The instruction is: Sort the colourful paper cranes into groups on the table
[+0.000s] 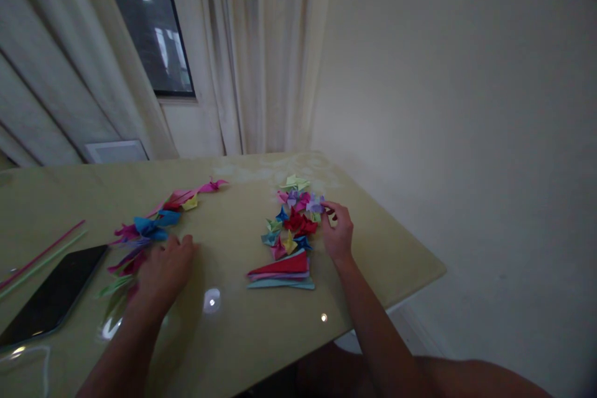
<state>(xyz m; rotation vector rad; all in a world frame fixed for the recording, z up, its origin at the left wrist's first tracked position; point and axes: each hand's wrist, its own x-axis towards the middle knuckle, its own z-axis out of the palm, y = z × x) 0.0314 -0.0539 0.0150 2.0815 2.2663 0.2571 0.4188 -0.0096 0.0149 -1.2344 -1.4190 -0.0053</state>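
My right hand (339,231) pinches a small lavender folded-paper flower (314,203) between thumb and fingertips, at the right side of a cluster. That cluster holds several folded-paper pieces, among them a red one (300,222), a yellow one (290,242) and a pale green one (295,183) at the back. My left hand (168,264) hovers over or rests by a line of coloured paper pieces, its fingers loosely bent and apart. Just beyond it lies a blue paper piece (157,224). A pink paper piece (213,186) ends this line; my hand hides part of its near end.
In front of the cluster lies a stack of folded paper wedges (282,270), red on top. A black phone (53,295) is at the left, beside a pink stick (44,254) and a green stick (46,263). The glossy table (224,348) meets a wall and curtains.
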